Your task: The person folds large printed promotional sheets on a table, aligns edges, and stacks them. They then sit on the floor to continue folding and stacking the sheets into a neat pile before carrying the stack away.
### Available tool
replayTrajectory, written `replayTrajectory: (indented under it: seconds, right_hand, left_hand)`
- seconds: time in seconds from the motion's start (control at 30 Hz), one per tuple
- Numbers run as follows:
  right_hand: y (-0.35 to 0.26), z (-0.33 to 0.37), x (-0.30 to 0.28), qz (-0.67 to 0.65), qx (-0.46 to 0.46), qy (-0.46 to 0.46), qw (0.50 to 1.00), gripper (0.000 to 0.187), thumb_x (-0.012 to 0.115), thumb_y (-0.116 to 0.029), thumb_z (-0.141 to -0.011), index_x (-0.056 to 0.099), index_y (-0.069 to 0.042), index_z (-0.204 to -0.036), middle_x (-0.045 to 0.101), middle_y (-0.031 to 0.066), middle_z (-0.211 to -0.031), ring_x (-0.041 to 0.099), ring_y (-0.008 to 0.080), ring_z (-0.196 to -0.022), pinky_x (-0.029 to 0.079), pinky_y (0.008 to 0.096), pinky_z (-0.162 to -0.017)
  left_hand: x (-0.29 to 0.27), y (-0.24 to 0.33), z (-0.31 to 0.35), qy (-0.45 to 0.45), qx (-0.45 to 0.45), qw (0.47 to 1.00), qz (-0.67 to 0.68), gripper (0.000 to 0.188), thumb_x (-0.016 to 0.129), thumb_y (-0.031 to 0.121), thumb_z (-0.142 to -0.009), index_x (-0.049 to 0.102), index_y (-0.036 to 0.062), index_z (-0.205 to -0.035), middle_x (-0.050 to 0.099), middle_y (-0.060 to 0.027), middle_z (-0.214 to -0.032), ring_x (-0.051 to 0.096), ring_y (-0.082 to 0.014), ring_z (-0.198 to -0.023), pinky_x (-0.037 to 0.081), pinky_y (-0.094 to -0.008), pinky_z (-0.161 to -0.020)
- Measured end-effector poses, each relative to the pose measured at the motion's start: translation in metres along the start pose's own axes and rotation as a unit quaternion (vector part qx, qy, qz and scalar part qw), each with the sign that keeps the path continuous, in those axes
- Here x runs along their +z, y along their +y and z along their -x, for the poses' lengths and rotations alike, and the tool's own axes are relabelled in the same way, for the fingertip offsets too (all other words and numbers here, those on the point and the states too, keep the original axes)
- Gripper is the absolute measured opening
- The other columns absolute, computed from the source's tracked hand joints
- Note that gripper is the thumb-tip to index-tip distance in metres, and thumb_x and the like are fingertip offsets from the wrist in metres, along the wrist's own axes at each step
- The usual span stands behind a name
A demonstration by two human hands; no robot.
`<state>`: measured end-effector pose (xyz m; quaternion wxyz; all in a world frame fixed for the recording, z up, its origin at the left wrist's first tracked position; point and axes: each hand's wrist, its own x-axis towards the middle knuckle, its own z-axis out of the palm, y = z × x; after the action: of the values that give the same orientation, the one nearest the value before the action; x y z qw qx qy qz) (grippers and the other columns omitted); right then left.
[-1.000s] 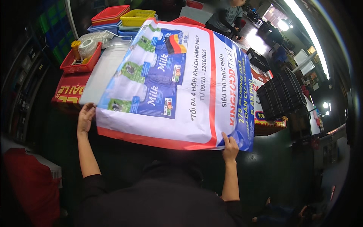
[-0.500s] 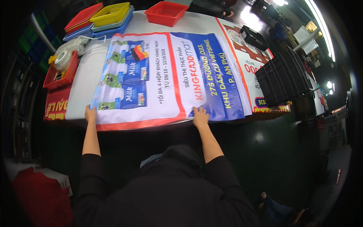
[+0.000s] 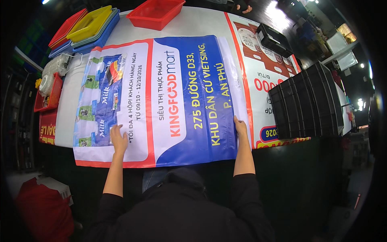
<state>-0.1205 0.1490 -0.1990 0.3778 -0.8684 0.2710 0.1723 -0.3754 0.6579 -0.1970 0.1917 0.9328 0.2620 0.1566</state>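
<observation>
A large printed banner, white and blue with a red border and pictures of milk cartons, lies on the white-topped table. Its near edge hangs over the table's front. My left hand rests on the white part beside the carton pictures, fingers spread and nothing held. My right hand is at the banner's right edge by the blue area, its fingers closed together on that edge. More white sheet shows beneath the banner along this side.
Red, yellow and blue baskets are stacked at the back left, with a red tray at the back. A red bin holds small items. Black crates stand on another banner at right. Someone's hand shows at the top.
The banner has come nearer to me, and more of its blue part lies flat. My left hand has moved right onto its surface; my right hand has shifted right to its edge.
</observation>
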Motion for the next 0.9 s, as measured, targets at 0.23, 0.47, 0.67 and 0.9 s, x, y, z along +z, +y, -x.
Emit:
replayTrajectory:
  seconds: [0.23, 0.47, 0.67, 0.9]
  right_hand:
    - [-0.046, 0.012, -0.035, -0.221, -0.252, -0.186, 0.924, 0.032, 0.065, -0.017, -0.082, 0.062, 0.005, -0.106, 0.067, 0.0117, -0.095, 0.063, 0.0183, -0.080, 0.047, 0.0273, -0.071]
    - [-0.034, 0.013, -0.030, 0.098, -0.170, 0.170, 0.966, 0.040, 0.064, -0.040, -0.080, 0.068, -0.005, -0.098, 0.056, 0.0156, -0.118, 0.049, 0.0326, -0.112, 0.040, 0.0380, -0.090]
    - [-0.010, -0.005, -0.015, -0.029, -0.149, 0.106, 0.983, 0.031, 0.064, -0.028, -0.082, 0.067, -0.002, -0.098, 0.061, 0.0101, -0.105, 0.055, 0.0239, -0.098, 0.042, 0.0320, -0.084]
    - [-0.021, 0.001, -0.031, -0.335, -0.009, -0.059, 0.940, 0.023, 0.057, -0.018, -0.089, 0.063, 0.001, -0.101, 0.065, 0.0075, -0.088, 0.060, 0.0146, -0.076, 0.045, 0.0261, -0.074]
  left_hand:
    - [0.013, 0.046, -0.004, -0.170, -0.020, 0.979, -0.108, 0.053, 0.064, 0.009, -0.077, 0.044, 0.0090, -0.127, 0.034, -0.0160, -0.137, 0.025, -0.0416, -0.130, 0.027, -0.0570, -0.101]
    - [-0.017, 0.015, -0.038, -0.156, 0.030, 0.985, -0.073, 0.052, 0.059, 0.013, -0.082, 0.041, 0.0091, -0.130, 0.031, -0.0176, -0.140, 0.020, -0.0425, -0.133, 0.022, -0.0652, -0.101]
    - [-0.026, 0.014, -0.042, -0.166, 0.044, 0.980, -0.101, 0.052, 0.059, 0.013, -0.082, 0.041, 0.0078, -0.131, 0.030, -0.0178, -0.140, 0.020, -0.0436, -0.133, 0.022, -0.0655, -0.100]
    - [-0.041, -0.008, -0.058, -0.172, 0.040, 0.983, -0.056, 0.049, 0.060, 0.012, -0.081, 0.045, 0.0073, -0.127, 0.030, -0.0187, -0.140, 0.020, -0.0434, -0.133, 0.023, -0.0643, -0.101]
